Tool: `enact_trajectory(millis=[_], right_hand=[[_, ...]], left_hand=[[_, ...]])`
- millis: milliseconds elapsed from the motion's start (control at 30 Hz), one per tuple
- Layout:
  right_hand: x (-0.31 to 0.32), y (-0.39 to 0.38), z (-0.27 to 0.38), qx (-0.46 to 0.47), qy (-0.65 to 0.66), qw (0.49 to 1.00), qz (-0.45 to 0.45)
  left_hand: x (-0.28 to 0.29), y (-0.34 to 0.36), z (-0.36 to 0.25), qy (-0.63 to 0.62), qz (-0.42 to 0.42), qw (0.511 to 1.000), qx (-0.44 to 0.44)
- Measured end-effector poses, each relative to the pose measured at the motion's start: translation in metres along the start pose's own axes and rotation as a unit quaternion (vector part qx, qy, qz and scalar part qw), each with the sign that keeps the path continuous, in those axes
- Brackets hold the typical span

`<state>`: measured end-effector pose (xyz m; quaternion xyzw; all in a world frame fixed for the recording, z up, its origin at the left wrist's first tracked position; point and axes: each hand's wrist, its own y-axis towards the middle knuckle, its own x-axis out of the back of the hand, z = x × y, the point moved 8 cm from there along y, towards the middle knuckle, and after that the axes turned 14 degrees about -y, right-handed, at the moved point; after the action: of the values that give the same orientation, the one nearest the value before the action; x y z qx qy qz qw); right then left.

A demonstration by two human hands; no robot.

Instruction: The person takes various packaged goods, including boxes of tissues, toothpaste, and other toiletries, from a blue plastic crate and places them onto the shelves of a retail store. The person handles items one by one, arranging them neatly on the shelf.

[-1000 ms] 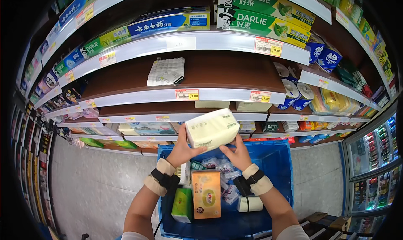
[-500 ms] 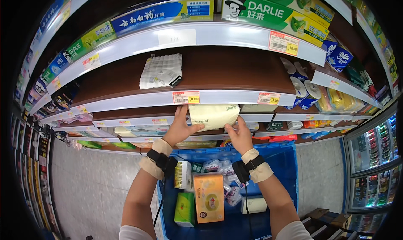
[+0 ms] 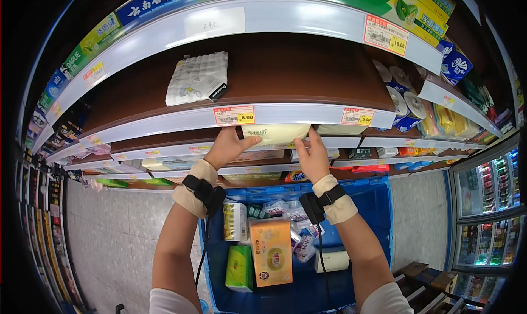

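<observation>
Both hands grip a pale soft pack of tissues [image 3: 276,134], the left hand [image 3: 228,146] on its left end and the right hand [image 3: 311,157] on its right end, fingers curled round it. The pack sits at the front edge of a brown shelf [image 3: 285,78], partly hidden behind the shelf's price rail [image 3: 258,116]. Further back on the same shelf lies a white quilted pack [image 3: 197,78]. Below the forearms stands a blue crate [image 3: 379,215] holding an orange tissue box [image 3: 271,252] and a green pack [image 3: 240,268].
</observation>
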<state>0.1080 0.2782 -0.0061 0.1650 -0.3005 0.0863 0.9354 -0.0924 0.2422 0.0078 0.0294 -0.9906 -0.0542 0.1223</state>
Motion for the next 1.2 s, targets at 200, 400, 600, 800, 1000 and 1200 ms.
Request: enact_trajectory(millis=[200, 400, 600, 800, 1000, 1200], right_hand=[[-0.005, 0.016, -0.004, -0.02, -0.064, 0.998, -0.012], [-0.012, 0.029, -0.01, 0.018, -0.099, 0.99, -0.096], [-0.01, 0.017, -0.01, -0.031, -0.02, 0.994, -0.107], [-0.003, -0.02, -0.001, 0.003, 0.056, 0.981, -0.185], [-0.013, -0.03, -0.013, -0.012, 0.054, 0.987, -0.151], [-0.021, -0.023, -0.02, -0.004, 0.037, 0.993, -0.11]], left_hand=[[0.002, 0.017, 0.008, 0.033, 0.027, 0.998, 0.043], [0.0, 0.035, 0.027, 0.08, 0.024, 0.995, 0.061], [-0.014, 0.042, 0.029, 0.038, 0.022, 0.998, 0.041], [-0.013, 0.042, 0.026, 0.006, 0.02, 0.998, 0.056], [-0.015, 0.045, 0.043, -0.078, 0.038, 0.989, 0.123], [-0.031, 0.047, 0.043, -0.114, 0.038, 0.983, 0.138]])
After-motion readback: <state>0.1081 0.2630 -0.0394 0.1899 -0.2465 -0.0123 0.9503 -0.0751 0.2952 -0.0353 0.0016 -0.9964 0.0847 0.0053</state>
